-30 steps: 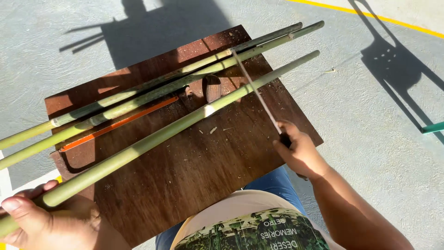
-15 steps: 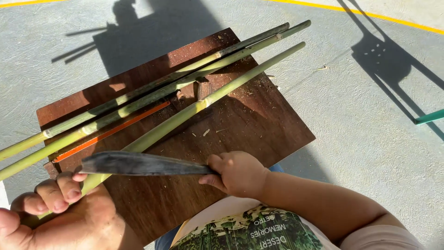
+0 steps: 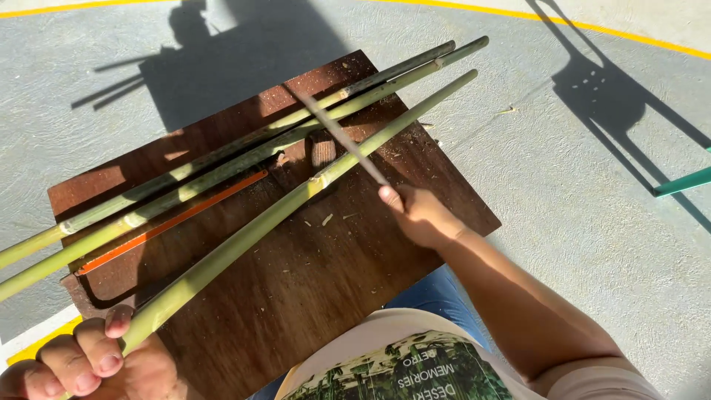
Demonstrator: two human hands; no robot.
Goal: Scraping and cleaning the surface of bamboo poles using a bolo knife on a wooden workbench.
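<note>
Gripping the near bamboo stalk in left hand fingers, right hand fingers clenching knife across it, board edge near, open floor right.

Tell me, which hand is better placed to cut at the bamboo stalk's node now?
The right hand, probably. It grips the knife, whose blade lies across the bamboo stalk near the node. The left hand holds the stalk's near end and has no tool.

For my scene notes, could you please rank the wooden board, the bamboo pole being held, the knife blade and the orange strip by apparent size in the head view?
1. wooden board
2. bamboo pole
3. orange strip
4. knife blade, though raised toward the camera, so unsure.
</note>
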